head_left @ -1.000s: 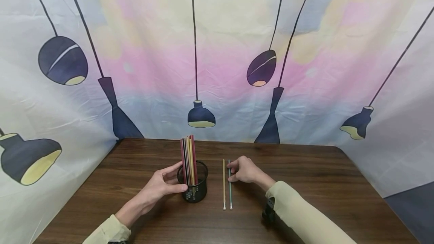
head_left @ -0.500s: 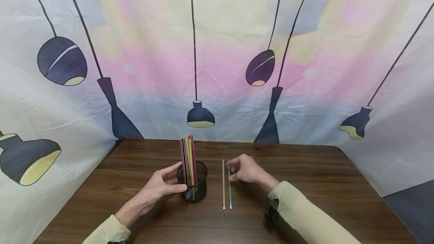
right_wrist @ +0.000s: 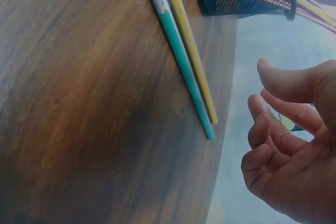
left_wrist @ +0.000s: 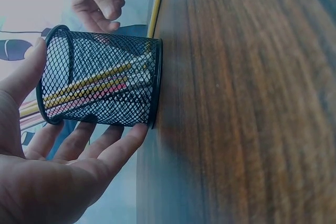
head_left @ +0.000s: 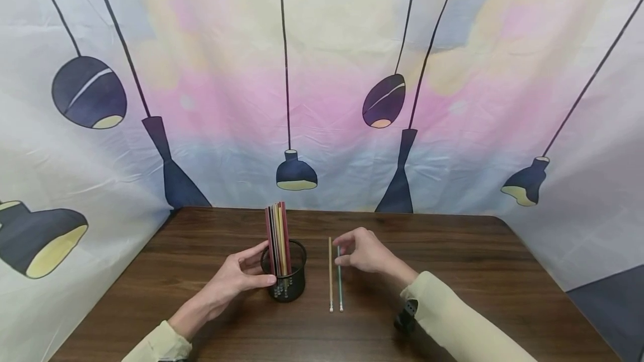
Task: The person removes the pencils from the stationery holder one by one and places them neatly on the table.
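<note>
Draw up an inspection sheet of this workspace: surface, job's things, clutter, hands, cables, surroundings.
Surface: dark wood-grain table.
Job's things: black mesh cup holding a bundle of pencils, eraser ends down; yellow pencil and teal pencil lying side by side, eraser ends toward the person.
Clutter: nothing seen.
Hands: left hand holds the cup; right hand hovers by the teal pencil, gripping nothing.
Cables: nothing seen; lamp cords are printed.
Surroundings: pastel fabric backdrop with printed lamps.

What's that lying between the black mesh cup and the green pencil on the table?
A yellow pencil, close beside the green pencil, with bare tabletop between it and the black mesh cup; the head view shows this.
</note>
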{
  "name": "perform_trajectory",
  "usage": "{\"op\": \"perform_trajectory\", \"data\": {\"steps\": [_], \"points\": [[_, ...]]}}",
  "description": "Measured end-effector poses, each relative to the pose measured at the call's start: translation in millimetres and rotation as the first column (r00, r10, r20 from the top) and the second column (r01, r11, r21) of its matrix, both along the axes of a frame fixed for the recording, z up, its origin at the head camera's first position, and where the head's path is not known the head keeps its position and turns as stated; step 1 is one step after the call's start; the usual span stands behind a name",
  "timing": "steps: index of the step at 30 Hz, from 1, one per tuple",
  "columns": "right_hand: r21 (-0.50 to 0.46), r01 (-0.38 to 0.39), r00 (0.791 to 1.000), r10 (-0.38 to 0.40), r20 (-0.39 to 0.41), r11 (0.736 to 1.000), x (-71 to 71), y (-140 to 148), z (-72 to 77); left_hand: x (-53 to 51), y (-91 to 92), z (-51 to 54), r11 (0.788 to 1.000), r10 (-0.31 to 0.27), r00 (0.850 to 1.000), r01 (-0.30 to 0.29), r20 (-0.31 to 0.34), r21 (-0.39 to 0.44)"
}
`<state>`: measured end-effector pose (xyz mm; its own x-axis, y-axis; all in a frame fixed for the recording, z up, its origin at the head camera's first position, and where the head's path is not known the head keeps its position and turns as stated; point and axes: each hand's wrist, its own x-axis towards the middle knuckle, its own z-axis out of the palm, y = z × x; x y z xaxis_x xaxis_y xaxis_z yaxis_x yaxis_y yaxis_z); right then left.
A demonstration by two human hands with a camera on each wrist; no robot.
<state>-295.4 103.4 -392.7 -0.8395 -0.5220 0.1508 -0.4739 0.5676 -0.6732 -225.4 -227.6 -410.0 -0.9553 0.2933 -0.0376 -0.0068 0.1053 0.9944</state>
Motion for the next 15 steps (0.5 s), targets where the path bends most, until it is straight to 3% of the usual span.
{"op": "perform_trajectory", "data": {"steps": [15], "points": [[-0.067, -0.032, 0.999, 0.030, -0.036, 0.997, 16.5, -28.2, 25.1, -1.2, -0.9, -0.9, 1.000, -0.006, 1.000, 0.006, 0.003, 0.013]]}}
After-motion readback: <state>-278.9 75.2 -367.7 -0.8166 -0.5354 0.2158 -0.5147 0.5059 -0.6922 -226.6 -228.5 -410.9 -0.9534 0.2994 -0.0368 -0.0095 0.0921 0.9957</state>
